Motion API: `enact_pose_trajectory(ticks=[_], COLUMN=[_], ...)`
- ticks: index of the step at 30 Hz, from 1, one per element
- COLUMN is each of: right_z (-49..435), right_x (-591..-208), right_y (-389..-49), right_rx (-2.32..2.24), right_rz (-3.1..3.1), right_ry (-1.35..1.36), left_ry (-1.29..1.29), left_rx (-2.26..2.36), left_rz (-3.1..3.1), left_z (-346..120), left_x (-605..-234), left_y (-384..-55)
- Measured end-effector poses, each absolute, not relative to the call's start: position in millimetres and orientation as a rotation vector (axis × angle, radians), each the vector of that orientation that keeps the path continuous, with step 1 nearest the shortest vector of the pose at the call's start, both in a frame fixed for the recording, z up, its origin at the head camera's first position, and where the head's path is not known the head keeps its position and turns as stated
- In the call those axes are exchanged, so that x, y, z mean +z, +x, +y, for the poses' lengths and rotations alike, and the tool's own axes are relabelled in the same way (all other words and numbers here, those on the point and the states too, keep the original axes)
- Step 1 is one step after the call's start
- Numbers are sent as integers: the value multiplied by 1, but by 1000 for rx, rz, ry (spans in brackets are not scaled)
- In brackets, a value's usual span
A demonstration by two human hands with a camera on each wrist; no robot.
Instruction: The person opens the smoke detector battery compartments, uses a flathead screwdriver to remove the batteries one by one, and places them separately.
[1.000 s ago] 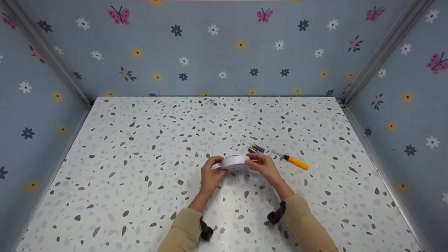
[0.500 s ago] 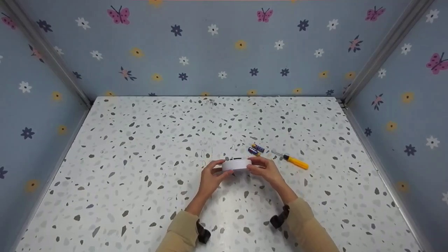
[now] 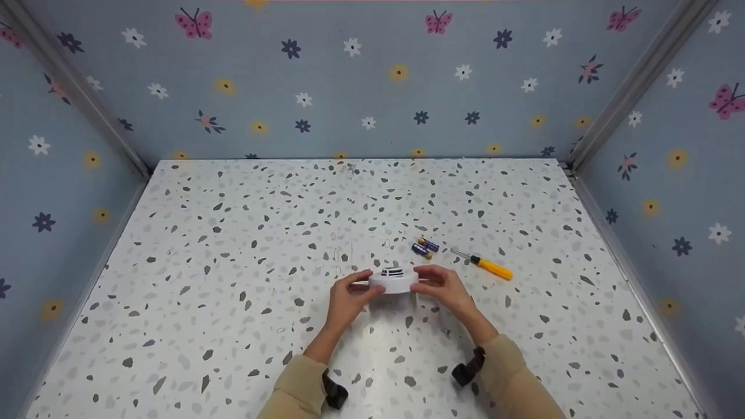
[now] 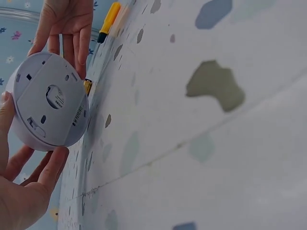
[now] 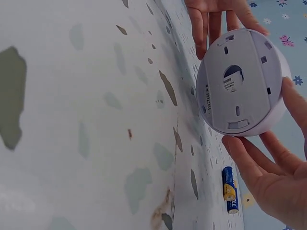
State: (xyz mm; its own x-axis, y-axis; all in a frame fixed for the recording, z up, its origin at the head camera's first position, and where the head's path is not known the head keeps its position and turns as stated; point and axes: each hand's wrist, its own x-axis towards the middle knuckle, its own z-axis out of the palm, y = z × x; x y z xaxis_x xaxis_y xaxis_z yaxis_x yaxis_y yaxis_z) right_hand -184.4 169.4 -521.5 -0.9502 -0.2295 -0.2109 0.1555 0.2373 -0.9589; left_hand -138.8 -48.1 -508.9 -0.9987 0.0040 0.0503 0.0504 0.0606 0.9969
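A round white smoke detector (image 3: 394, 284) is held up between both hands, with black vent slots on its domed top in the head view. My left hand (image 3: 347, 298) grips its left edge between thumb and fingers. On the opposite edge, my right hand (image 3: 447, 289) pinches the rim the same way. Both wrist views show the underside: a flat mounting plate (image 4: 41, 103) with a round central hole, small slots and a label visible through the hole. The detector hangs over the table, casting a shadow below it.
Two blue-and-yellow batteries (image 3: 421, 251) lie side by side just beyond the right hand. To their right is a screwdriver (image 3: 492, 267) with a yellow and black handle. The speckled table (image 3: 204, 291) is bordered by flower-patterned panels (image 3: 349, 81) at the back and sides.
Both hands have lowered the smoke detector slightly toward the person and tilted it, so its vented top now shows. The batteries, partly covered by the right fingers before, are now in full view.
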Motion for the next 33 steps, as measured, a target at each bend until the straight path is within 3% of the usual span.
enact_pose_trajectory(ticks=[9, 15, 33], right_z=[170, 168, 156], right_x=[-521, -523, -530], right_y=[-185, -191, -209], right_rx=[-1804, -1816, -1604], right_rz=[2172, 2158, 2379], right_ry=[-129, -197, -61], left_ry=[-110, -93, -79], left_rx=[-2138, -2189, -2148], left_rz=[-2241, -2212, -2242], left_z=[-48, -49, -45], left_x=[-514, -539, -548], left_y=[-145, -159, -180])
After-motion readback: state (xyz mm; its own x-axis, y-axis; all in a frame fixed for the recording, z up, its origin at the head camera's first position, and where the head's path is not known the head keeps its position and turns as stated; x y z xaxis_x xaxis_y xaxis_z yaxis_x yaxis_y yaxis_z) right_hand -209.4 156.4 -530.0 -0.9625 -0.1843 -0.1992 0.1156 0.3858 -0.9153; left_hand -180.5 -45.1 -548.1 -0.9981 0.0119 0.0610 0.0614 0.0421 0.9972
